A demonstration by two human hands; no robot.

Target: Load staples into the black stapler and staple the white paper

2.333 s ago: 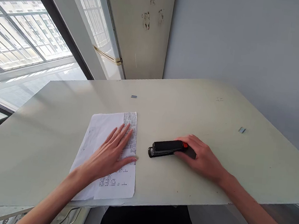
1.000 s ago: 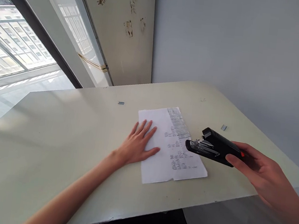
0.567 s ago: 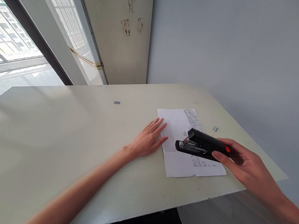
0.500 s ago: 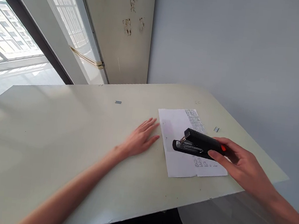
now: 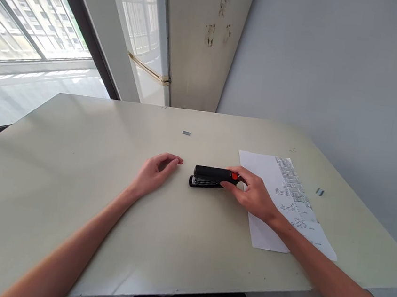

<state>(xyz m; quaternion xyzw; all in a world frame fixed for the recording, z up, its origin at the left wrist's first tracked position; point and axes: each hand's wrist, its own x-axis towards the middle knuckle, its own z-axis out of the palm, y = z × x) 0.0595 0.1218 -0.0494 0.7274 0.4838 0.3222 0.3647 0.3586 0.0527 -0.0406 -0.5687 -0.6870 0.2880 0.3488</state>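
Note:
My right hand grips the rear end of a black stapler with a red mark near its back. The stapler's front points left, toward my left hand, and its jaw stands slightly apart from its base. My left hand rests on the table to the left of the stapler. Its fingers curl in to the thumb, and nothing shows between them. Under my right hand and forearm lies a white sheet of paper, printed along its right part and partly covered by the arm.
A small strip of staples lies toward the back of the white table. Another staple strip is right of the paper. A refrigerator stands behind the table, a grey wall runs along the right, and a window is at left.
My right hand has carried the stapler left, from above the paper to beyond its left edge. My left hand has drawn away from the paper, its flat fingers now curled. The view has shifted left.

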